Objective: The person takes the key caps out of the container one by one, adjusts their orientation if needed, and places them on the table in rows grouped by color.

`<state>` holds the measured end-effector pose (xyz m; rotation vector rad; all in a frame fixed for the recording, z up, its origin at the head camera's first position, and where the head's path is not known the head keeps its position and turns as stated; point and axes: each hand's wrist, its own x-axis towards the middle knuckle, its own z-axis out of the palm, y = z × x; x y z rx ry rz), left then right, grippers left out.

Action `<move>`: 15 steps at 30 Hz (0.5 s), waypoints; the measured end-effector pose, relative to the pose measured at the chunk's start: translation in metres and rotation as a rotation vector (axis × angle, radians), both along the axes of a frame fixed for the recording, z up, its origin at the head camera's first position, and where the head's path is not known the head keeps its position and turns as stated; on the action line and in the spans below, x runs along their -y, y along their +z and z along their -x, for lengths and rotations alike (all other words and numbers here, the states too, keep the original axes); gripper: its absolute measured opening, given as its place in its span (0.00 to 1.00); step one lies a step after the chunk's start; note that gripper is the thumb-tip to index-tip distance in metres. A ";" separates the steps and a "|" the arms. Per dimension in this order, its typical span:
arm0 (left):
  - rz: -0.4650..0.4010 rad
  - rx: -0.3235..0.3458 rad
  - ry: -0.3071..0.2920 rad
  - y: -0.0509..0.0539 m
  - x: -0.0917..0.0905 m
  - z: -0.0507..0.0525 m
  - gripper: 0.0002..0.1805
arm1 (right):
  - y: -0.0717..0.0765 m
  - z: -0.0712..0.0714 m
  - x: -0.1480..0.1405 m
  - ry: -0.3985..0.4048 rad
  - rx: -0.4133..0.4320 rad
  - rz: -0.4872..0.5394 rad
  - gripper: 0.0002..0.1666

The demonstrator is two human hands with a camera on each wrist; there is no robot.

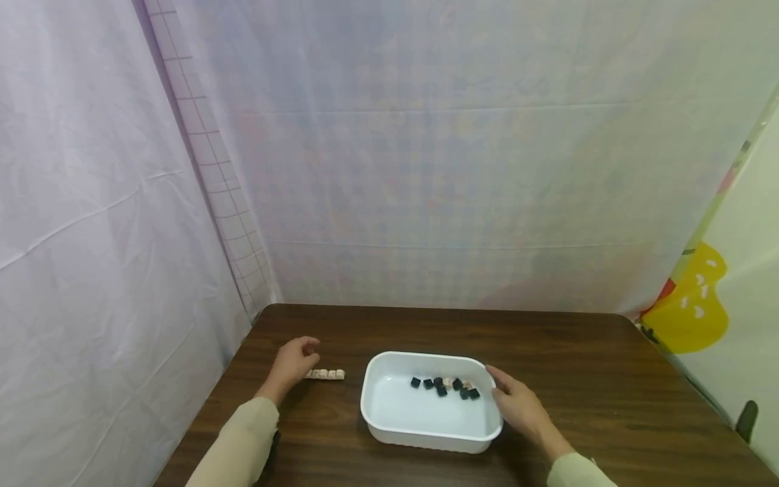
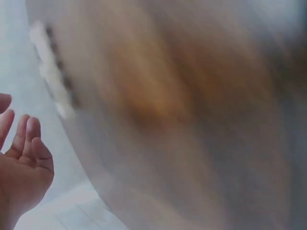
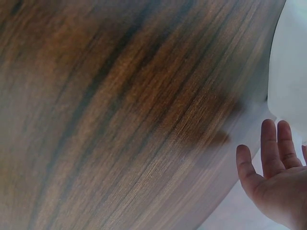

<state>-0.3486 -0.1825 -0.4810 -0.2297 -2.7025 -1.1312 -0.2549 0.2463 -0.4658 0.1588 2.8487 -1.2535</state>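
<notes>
Several small cream block-like tiles stand in a short row (image 1: 326, 374) on the brown table, left of a white tray (image 1: 382, 436). My left hand (image 1: 293, 362) hovers at the row's left end, its fingers loosely bent. Nothing shows in its grasp; the left wrist view has the hand (image 2: 26, 167) apart from a blurred row (image 2: 53, 72), whose side looks dark. Several small black pieces (image 1: 441, 390) and a few pale ones (image 1: 447, 383) lie inside the tray. My right hand (image 1: 520, 406) touches the tray's right end, thumb near the rim. Straight fingers (image 3: 271, 148) show beside its outer wall.
The wood-grain table (image 1: 584, 379) extends on both sides of the tray, its back edge against a pale curtain (image 1: 450, 169). Another white curtain (image 1: 103, 237) hangs at the left. A yellow shape (image 1: 688, 311) is on the right-hand sheet.
</notes>
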 end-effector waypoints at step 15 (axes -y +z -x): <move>0.135 0.026 -0.395 0.040 -0.159 -0.024 0.16 | -0.002 -0.001 -0.001 -0.007 -0.007 0.017 0.30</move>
